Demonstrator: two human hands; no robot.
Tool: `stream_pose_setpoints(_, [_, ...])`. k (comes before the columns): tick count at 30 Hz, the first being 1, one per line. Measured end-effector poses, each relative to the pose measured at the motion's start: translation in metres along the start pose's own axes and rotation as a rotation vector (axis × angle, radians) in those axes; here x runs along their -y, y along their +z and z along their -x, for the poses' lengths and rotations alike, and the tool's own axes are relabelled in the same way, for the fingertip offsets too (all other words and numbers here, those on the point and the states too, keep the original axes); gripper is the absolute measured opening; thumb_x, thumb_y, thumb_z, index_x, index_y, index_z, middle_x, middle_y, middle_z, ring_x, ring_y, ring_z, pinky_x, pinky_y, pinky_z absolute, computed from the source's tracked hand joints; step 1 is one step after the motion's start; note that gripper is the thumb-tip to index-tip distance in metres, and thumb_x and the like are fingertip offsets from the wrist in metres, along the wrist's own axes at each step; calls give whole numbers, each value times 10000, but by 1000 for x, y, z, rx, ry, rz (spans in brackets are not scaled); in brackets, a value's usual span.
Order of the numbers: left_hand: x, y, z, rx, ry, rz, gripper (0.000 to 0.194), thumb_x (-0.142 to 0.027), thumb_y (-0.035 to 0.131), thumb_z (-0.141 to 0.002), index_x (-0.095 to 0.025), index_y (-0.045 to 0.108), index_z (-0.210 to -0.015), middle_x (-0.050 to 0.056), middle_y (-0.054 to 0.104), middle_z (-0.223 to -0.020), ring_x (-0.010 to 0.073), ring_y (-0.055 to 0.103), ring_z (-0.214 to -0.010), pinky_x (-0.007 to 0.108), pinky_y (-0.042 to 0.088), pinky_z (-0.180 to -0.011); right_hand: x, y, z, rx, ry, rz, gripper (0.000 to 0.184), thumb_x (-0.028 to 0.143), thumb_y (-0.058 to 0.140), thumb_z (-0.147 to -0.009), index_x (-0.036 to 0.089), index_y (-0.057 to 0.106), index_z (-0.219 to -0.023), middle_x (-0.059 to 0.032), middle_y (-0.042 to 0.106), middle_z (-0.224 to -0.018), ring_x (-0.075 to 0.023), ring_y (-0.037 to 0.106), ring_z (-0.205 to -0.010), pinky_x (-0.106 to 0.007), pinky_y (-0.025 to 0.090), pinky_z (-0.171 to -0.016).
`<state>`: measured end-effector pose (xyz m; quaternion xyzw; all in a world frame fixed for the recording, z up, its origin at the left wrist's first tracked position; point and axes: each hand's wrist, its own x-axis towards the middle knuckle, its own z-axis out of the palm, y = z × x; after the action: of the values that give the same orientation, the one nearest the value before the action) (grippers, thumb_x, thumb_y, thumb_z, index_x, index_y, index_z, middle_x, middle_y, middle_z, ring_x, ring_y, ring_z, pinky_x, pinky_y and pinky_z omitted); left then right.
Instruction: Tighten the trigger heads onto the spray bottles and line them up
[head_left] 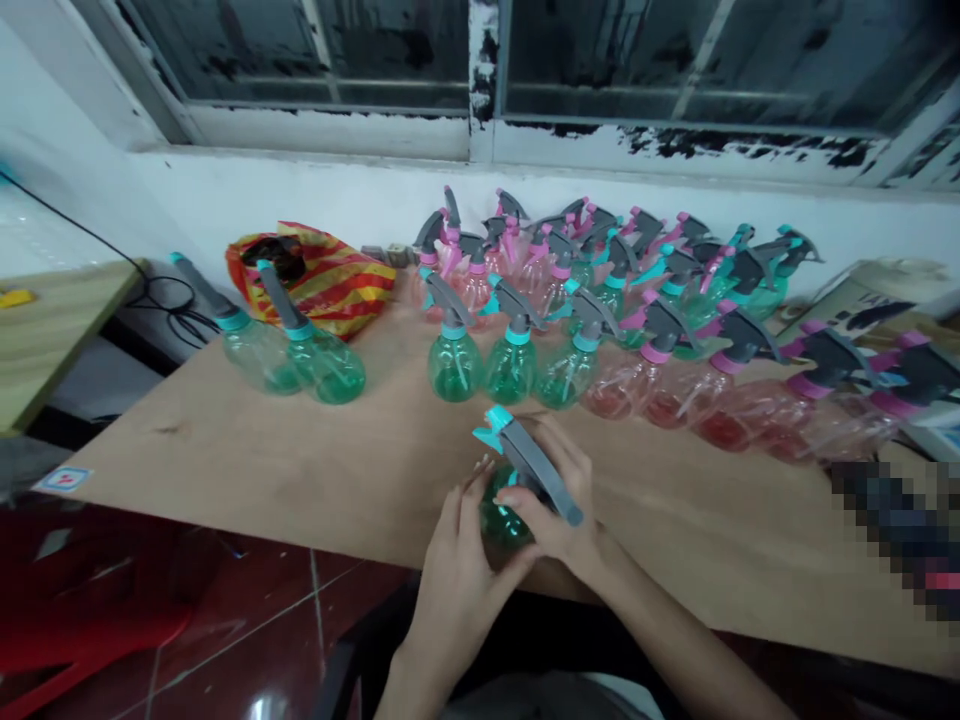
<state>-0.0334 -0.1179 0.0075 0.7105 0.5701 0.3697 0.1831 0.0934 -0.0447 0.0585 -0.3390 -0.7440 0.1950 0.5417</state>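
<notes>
Nearest the person's body, both bare hands meet around a green spray bottle (504,518), held at the near edge of the worktop (262,480). The left hand (465,550) cups the body of the bottle from the left, its fingers curved against the side and its thumb reaching across below. The right hand (559,500) grips it around the neck, with the thumb in front and the other fingers clamped behind. The grey trigger head tilts, its turquoise nozzle pointing away and to the left, its grey end towards the person. Whether the base of the bottle touches the wood cannot be told

At the lower left, beside the worktop, is a red seat (90,610) on a tiled floor (247,640). A small sticker (65,480) marks the left corner of the wood

Beyond the hands stands a front row: three green bottles (511,372) with turquoise collars, then, to their right, several pink bottles (675,400) with magenta collars. Well to the left, two more green bottles (328,368) stand close together, and a red-and-yellow striped bag (349,290) lies behind them. Behind the front row, a crowded mixed group (555,270) of pink and green bottles stands near the white wall (300,185), below a dark window (397,50)
</notes>
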Motion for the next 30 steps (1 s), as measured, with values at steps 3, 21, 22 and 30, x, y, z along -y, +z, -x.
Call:
stream_pose_setpoints(3, [9, -13, -5, -62, -37, -20, 651, -454, 608, -900, -243, 305, -1436, 125, 527, -1317, 293, 537, -1217, 466, 486, -976, -1, 19, -10, 35, -10, 54, 411, 590, 535, -859, 211, 629, -988, -91, 683, -946, -268, 637, -924, -437, 507, -808])
stream_pose_setpoints(21, [101, -76, -73, -395, -89, -355, 636, -381, 694, -851, -193, 360, -1359, 140, 552, -1233, 326, 527, -1191, 496, 448, -959, -35, 41, -45, 104, 214, 400, 569, 637, 525, -844, 157, 595, -1142, -155, 662, -1080, -230, 649, -669, -436, 522, -707])
stream_pose_setpoints(22, [103, -78, -76, -393, -84, -373, 621, -387, 695, -849, -179, 378, -1340, 147, 551, -1233, 331, 520, -1197, 501, 442, -966, -37, 43, -47, 95, 228, 414, 595, 637, 526, -842, 143, 588, -1167, -169, 661, -1089, -235, 647, -660, -448, 519, -711])
stream_pose_setpoints(30, [110, -85, -93, -398, -62, -500, 619, -427, 718, -819, -139, 464, -1304, 153, 497, -1202, 330, 481, -1151, 505, 427, -973, -52, 64, -62, 95, 290, 455, 728, 602, 531, -841, 77, 483, -1343, -247, 639, -1199, -368, 663, -994, -504, 499, -844])
